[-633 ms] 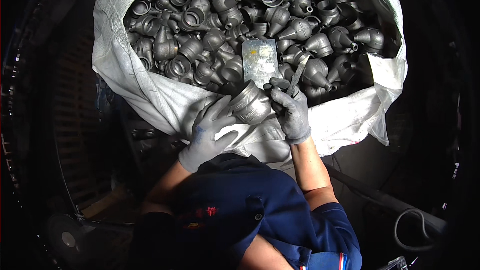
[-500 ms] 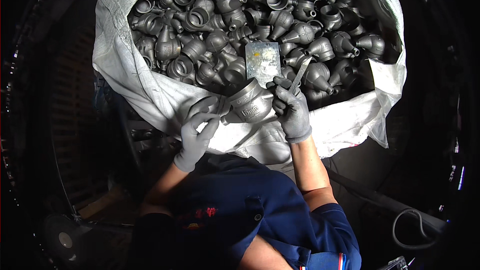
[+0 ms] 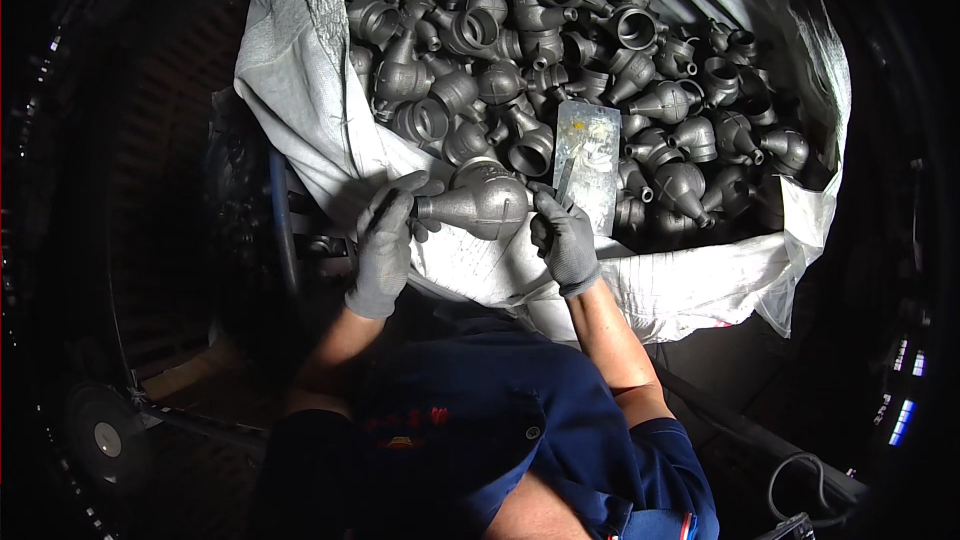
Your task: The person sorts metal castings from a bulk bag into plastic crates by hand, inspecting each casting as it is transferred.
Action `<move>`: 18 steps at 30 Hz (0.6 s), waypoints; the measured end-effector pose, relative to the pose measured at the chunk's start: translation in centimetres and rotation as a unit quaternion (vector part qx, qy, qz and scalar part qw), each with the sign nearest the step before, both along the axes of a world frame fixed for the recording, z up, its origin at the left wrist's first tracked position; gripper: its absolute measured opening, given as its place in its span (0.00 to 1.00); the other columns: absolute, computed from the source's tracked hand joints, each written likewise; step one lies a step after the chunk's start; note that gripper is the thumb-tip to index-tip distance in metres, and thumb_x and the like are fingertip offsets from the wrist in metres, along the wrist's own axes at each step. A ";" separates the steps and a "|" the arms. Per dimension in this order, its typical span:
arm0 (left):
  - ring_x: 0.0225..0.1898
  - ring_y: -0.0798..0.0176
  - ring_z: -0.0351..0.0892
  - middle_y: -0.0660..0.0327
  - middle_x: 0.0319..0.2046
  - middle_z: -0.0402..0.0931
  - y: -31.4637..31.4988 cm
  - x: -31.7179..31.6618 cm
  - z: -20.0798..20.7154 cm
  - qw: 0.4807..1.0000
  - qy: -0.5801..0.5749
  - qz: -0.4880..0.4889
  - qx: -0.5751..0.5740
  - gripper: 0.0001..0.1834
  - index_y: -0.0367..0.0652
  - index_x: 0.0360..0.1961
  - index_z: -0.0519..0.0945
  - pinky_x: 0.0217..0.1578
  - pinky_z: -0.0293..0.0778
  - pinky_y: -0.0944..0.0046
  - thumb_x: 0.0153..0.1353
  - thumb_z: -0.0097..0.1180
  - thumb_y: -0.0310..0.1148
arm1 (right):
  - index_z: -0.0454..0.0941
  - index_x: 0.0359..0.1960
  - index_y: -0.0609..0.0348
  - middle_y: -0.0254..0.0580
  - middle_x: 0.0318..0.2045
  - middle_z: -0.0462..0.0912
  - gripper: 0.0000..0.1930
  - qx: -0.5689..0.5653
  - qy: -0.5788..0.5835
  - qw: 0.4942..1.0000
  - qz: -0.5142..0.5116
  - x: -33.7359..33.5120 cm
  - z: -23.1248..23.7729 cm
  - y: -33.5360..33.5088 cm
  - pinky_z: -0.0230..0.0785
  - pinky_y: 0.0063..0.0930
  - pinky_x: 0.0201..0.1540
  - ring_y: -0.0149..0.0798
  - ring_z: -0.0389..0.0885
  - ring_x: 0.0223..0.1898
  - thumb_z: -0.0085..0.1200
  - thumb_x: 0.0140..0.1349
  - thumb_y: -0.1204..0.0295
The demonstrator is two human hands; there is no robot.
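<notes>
A dark grey cast-metal pipe fitting [image 3: 485,208] with a bulbous body and a narrowing neck is held in front of me, over the near rim of the sack. My gloved left hand [image 3: 385,245] is closed around its neck end on the left. At the fitting's other end, my gloved right hand [image 3: 567,242] has its fingers curled, with fingertips at the fitting's right side. From these fingers rises a narrow edge of the flat metal file, barely visible against the plate behind. The fitting's round opening faces away from me and is mostly out of sight.
A large white woven sack [image 3: 300,105] with folded-down edges holds many similar fittings [image 3: 500,82]. On the heap lies a stained pale metal plate [image 3: 590,155]. A blue post [image 3: 281,210] stands left of the sack, and a looped cable [image 3: 800,485] is at lower right.
The fitting has been turned so its rounded side faces me and its opening points away. My left hand has closed around its neck. The file has swung to a narrower view.
</notes>
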State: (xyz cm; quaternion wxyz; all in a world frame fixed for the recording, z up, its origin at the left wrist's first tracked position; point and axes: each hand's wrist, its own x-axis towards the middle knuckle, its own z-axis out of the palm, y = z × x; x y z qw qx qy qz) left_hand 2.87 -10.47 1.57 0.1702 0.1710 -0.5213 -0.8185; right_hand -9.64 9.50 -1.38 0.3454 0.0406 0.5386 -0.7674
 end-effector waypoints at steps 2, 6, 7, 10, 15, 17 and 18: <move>0.31 0.71 0.75 0.55 0.45 0.77 -0.8 0.1 0.6 1.000 0.011 0.008 0.023 0.19 0.39 0.53 0.73 0.31 0.67 0.74 0.67 0.44 0.40 | 0.75 0.43 0.62 0.25 0.14 0.64 0.13 0.060 0.052 0.997 0.016 0.6 0.1 -0.9 0.51 0.16 0.14 0.21 0.57 0.12 0.49 0.66 0.64; 0.31 0.73 0.73 0.57 0.47 0.76 -2.8 0.2 0.0 0.999 0.036 0.004 0.024 0.24 0.40 0.55 0.72 0.26 0.64 0.76 0.67 0.41 0.46 | 0.76 0.34 0.58 0.34 0.19 0.77 0.13 0.045 0.065 0.996 0.039 1.5 -1.0 -2.0 0.51 0.13 0.11 0.19 0.62 0.11 0.51 0.65 0.60; 0.32 0.74 0.72 0.57 0.48 0.75 -3.3 0.3 -0.1 0.999 0.047 0.001 0.011 0.25 0.40 0.56 0.71 0.25 0.63 0.77 0.67 0.40 0.48 | 0.76 0.34 0.58 0.34 0.19 0.77 0.13 0.044 0.067 0.996 0.043 1.6 -1.1 -2.2 0.51 0.13 0.11 0.19 0.62 0.11 0.51 0.65 0.60; 0.31 0.74 0.70 0.58 0.49 0.74 -4.7 0.8 -0.5 0.999 0.046 0.011 0.015 0.31 0.40 0.59 0.68 0.25 0.63 0.77 0.65 0.41 0.53 | 0.73 0.36 0.57 0.33 0.18 0.73 0.15 0.017 0.056 0.995 0.082 2.3 1.1 -3.4 0.51 0.15 0.12 0.20 0.61 0.11 0.48 0.66 0.58; 0.25 0.76 0.67 0.59 0.46 0.76 -6.6 1.2 -0.3 0.999 0.015 0.009 -0.031 0.34 0.40 0.59 0.67 0.20 0.58 0.78 0.64 0.40 0.58 | 0.72 0.33 0.57 0.35 0.18 0.73 0.17 0.015 0.058 0.990 0.127 2.8 0.1 -3.8 0.51 0.14 0.13 0.21 0.61 0.11 0.48 0.66 0.54; 0.24 0.77 0.67 0.59 0.45 0.76 -6.9 1.8 -0.3 0.998 0.053 0.006 -0.030 0.31 0.40 0.58 0.68 0.19 0.57 0.78 0.66 0.38 0.54 | 0.71 0.31 0.56 0.35 0.17 0.72 0.18 0.030 0.039 0.990 0.131 3.3 0.3 -4.5 0.51 0.15 0.13 0.22 0.61 0.11 0.49 0.65 0.52; 0.23 0.77 0.66 0.58 0.44 0.77 -7.0 2.0 -0.4 0.996 0.089 0.001 -0.029 0.27 0.40 0.57 0.69 0.18 0.56 0.78 0.68 0.37 0.50 | 0.73 0.22 0.58 0.31 0.12 0.69 0.23 0.038 0.045 0.994 0.097 3.9 1.2 -5.2 0.50 0.16 0.13 0.22 0.60 0.10 0.49 0.65 0.52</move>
